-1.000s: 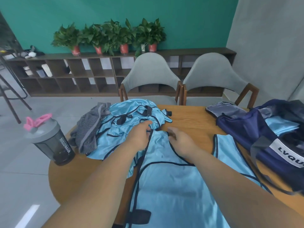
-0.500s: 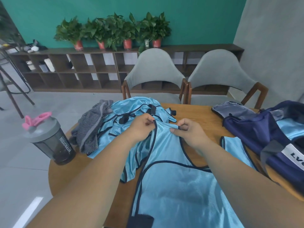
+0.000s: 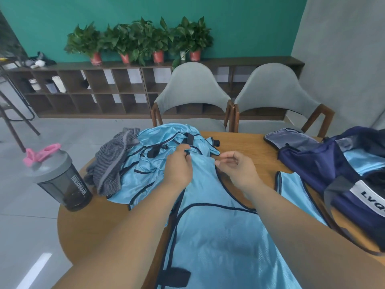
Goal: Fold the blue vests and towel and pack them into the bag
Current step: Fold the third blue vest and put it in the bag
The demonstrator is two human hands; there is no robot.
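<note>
Round wooden table (image 3: 245,142), head view only; teal wall and two grey chairs (image 3: 191,90) at 12 o'clock.

Layout: one vest (image 3: 218,236) lies spread flat from 6 o'clock up to the table centre, with its neck opening facing 12. A pile (image 3: 164,142) of unfolded vests sits at 11 o'clock, touching the spread vest's top edge. The grey striped towel (image 3: 112,163) is crumpled at 10 o'clock against the pile. The bag (image 3: 312,163) is at 2–3 o'clock, unzipped, with light blue fabric already inside. A bottle (image 3: 62,184) stands at 9 o'clock on the table edge.

Hands: the left hand (image 3: 179,165) is at the vest's left shoulder strap, fingertips (image 3: 187,151) curled and pinching the black trim. The right hand (image 3: 237,165) is just beside the neckline's right side, fingers loosely curled, thumb tip at the trim. I cannot tell whether it has any fabric.

Step in hand (judgement): squaring up the vest's top before the first fold.

Notes on doing it well:
- Get a matching pinch on the right strap, so both shoulders are held level.
- Pull the straps clear of the pile; the fabric looks slippery and could drag a neighbour along.
- Tension lightly toward 12 to flatten the ripples, then fold toward 6 and line up the trim edges.
- Watch the near hem, which hangs off the table at 6 o'clock and may slide.
</note>
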